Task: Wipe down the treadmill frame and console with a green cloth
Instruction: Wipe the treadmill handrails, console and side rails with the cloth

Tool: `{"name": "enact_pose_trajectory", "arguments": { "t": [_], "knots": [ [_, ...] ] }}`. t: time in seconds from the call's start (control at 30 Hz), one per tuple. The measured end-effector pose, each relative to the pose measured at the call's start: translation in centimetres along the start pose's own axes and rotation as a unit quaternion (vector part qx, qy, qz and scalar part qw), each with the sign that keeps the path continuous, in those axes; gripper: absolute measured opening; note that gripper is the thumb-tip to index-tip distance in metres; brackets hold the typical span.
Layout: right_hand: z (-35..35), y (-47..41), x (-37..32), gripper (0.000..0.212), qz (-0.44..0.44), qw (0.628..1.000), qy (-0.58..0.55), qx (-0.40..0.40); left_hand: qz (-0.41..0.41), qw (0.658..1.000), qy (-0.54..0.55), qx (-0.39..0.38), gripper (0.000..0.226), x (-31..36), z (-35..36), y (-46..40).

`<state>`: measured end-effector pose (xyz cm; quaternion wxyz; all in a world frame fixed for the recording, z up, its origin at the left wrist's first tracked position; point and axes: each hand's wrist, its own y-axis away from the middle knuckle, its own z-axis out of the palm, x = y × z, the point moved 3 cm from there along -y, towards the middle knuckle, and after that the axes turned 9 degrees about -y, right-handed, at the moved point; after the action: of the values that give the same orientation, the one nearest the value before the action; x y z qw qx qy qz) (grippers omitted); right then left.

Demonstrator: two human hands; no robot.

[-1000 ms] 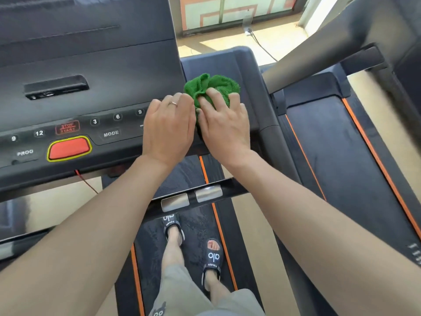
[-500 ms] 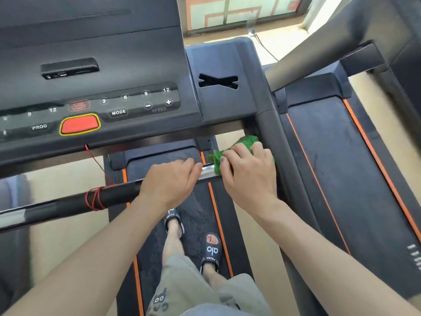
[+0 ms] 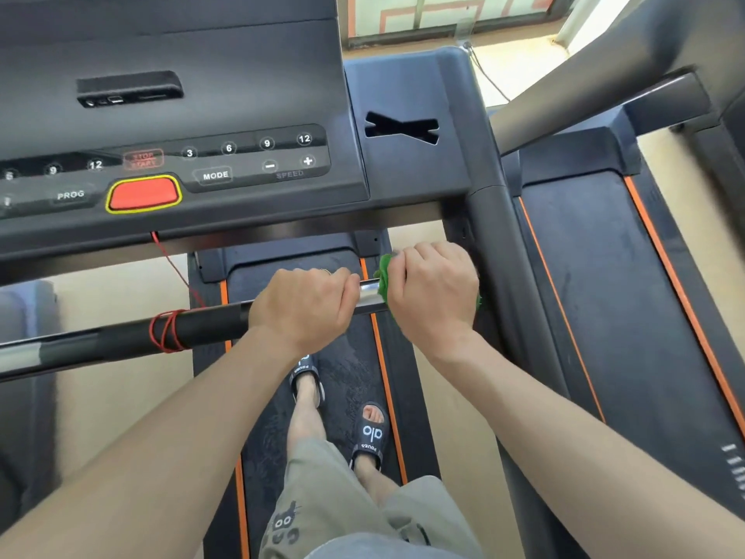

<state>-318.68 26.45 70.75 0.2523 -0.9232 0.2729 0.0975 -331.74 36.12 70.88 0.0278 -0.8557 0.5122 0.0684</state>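
A: Your right hand (image 3: 433, 290) has its grip wrapped around the green cloth (image 3: 385, 276), bunched on the crossbar (image 3: 121, 340) right where it meets the right upright (image 3: 504, 244). Only a sliver of cloth shows on either side of your fist.

B: And my left hand (image 3: 302, 304)?

A: Fingers curled around the same bar, just beside the cloth, holding nothing else. The chrome sensor plate (image 3: 369, 294) sits between your two fists.

B: What could go wrong?

A: The red cord (image 3: 167, 330) is wound round the bar to your left and runs up under the console (image 3: 169, 115). If you slide the cloth that way, I'd judge it could snag the loops or tug the cord loose. Also, your cloth is so balled up that little of it meets the bar, so you may only smear. And you're standing on the belt (image 3: 350, 369); bumping the red button (image 3: 144, 193) looks like a risk.
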Motion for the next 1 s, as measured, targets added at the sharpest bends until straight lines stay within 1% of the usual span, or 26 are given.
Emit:
{"name": "enact_pose_trajectory", "arguments": {
  "t": [0.07,0.13,0.27,0.33,0.4,0.43,0.47,0.57,0.73,0.83,0.93,1.0],
  "knots": [
    [0.1,0.3,-0.3,0.044,-0.005,1.0,-0.001,0.015,-0.013,1.0,0.007,0.001,0.043,0.0,-0.1,-0.1],
    [0.1,0.7,-1.0,0.043,-0.031,0.999,-0.021,0.028,-0.014,1.0,0.01,0.002,0.042,0.1,-0.1,-0.1],
    [1.1,2.1,-4.0,0.038,-0.057,0.992,-0.11,0.0,-0.01,1.0,0.012,0.015,0.043,0.0,0.3,0.1],
    [1.0,2.0,-3.0,0.037,-0.112,0.987,-0.114,-0.008,-0.017,0.999,0.013,0.025,0.044,0.1,0.2,0.1],
    [0.1,1.1,-0.6,0.036,-0.182,0.98,-0.083,-0.019,-0.024,0.999,0.012,0.024,0.04,0.2,-0.1,0.2],
    [-0.4,0.6,0.8,0.036,-0.197,0.978,-0.062,-0.019,-0.025,0.999,0.009,0.02,0.038,0.2,-0.3,0.2],
    [-1.0,0.2,1.8,0.036,-0.196,0.98,-0.039,-0.016,-0.027,1.0,0.005,0.014,0.038,0.2,-0.3,0.2],
    [-1.9,0.2,3.3,0.038,-0.151,0.988,0.026,-0.001,-0.033,0.999,0.007,0.0,0.041,-0.1,-0.2,0.3],
    [-1.4,0.7,3.1,0.043,-0.115,0.993,0.007,-0.011,-0.03,0.999,-0.006,-0.03,0.044,0.0,0.1,0.1],
    [-0.7,0.5,2.4,0.044,-0.098,0.995,-0.008,-0.009,-0.027,0.997,0.029,-0.061,0.041,-0.2,0.0,-0.3],
    [-0.1,0.4,0.7,0.042,-0.108,0.993,0.036,0.026,0.029,0.993,0.087,-0.075,0.034,-0.9,-0.3,-0.2],
    [0.2,0.3,-0.1,0.039,-0.092,0.994,0.056,0.03,0.066,0.992,0.097,-0.042,0.033,-2.2,-0.6,0.6]
  ]
}}
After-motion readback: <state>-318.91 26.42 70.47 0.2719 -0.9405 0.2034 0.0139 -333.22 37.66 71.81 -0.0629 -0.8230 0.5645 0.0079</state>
